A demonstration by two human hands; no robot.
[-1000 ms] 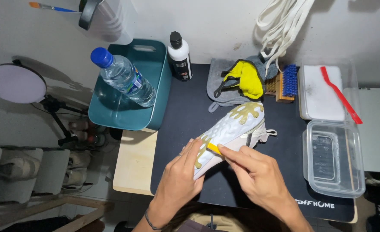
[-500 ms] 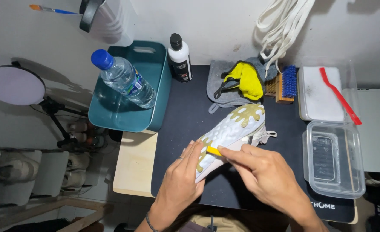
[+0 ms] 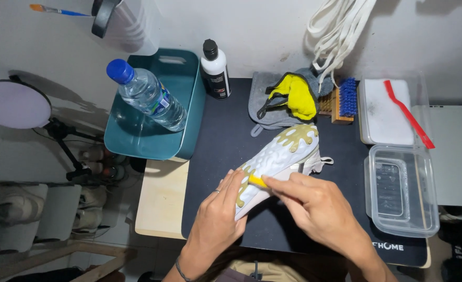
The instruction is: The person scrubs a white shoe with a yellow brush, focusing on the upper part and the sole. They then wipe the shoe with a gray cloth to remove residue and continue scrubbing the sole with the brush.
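A white sneaker (image 3: 280, 156) with olive sole patches lies sole-up on the black mat (image 3: 231, 141). My left hand (image 3: 218, 219) grips its near end from the left and holds it steady. My right hand (image 3: 320, 209) pinches a small yellow piece (image 3: 257, 181) against the sole near the shoe's near end. The shoe's far end points toward the grey cloth.
A teal tub (image 3: 155, 141) holds a water bottle (image 3: 147, 96). A black-capped white bottle (image 3: 215, 70), grey cloth with yellow cloth (image 3: 296, 94), blue-bristled brush (image 3: 343, 99), white laces (image 3: 335, 31), and clear containers (image 3: 401, 190) with a red tool (image 3: 408, 112) are at the right.
My hands and the shoe have barely shifted; the right hand keeps working the yellow piece on the sole at the same spot.
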